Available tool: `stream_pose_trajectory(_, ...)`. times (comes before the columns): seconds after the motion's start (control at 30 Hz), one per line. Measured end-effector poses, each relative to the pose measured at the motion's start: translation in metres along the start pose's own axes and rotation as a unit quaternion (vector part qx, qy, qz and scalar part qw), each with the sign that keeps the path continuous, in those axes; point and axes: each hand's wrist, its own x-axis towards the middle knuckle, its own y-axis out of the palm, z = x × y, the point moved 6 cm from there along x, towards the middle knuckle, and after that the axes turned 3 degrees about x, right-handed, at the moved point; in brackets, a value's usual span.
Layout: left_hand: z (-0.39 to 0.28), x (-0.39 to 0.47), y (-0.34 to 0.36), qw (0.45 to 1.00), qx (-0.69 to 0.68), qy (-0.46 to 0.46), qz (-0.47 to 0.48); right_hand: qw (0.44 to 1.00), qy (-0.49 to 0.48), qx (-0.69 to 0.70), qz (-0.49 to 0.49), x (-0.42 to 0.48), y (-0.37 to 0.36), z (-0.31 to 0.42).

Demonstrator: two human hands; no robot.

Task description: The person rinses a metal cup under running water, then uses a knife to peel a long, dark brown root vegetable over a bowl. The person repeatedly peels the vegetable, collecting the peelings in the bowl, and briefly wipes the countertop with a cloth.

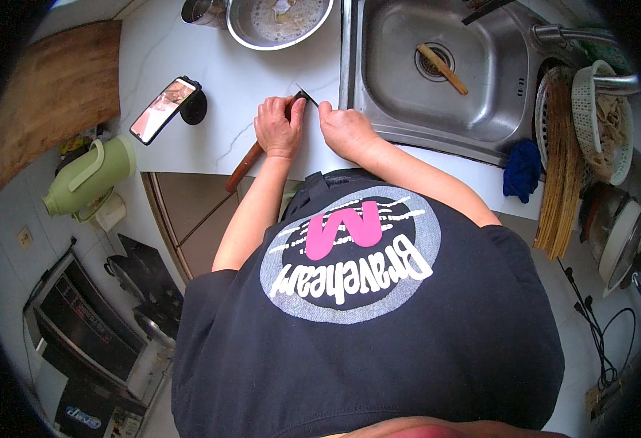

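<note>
My left hand (277,126) is wrapped around a reddish-brown wooden rod (243,167), which slants over the front edge of the white countertop (211,148). The rod's upper end looks dark. Beside it, my right hand (347,128) grips a small knife, its thin blade (308,96) pointing up and left across that dark end. Fingers hide the knife's handle. Whether blade and rod touch, I cannot tell. Both hands are close together, just left of the steel sink (495,117).
A wooden strip (443,69) lies across the sink drain. Behind my hands stand a metal basin (237,34) of cloudy liquid and a metal cup (202,12). Left are a propped phone (164,112) and a green thermos (91,174); right, a blue cloth (521,171) and white basket (586,117).
</note>
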Motion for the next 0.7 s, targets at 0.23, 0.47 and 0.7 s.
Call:
stream_pose_trajectory(0.23,-0.001,0.002,-0.002,1.000,0.023,0.010,0.004,0.999,-0.027,0.008,-0.027,0.003,-0.001,0.001)
stream_pose_trajectory(0.47,0.006,0.008,0.000,0.998,0.025,0.051,-0.003,1.000,-0.004,0.005,0.011,0.010,-0.002,0.007)
stream_pose_trajectory(0.7,0.002,0.008,-0.004,0.998,-0.013,0.059,-0.003,1.000,0.010,0.014,-0.006,-0.002,0.003,0.006)
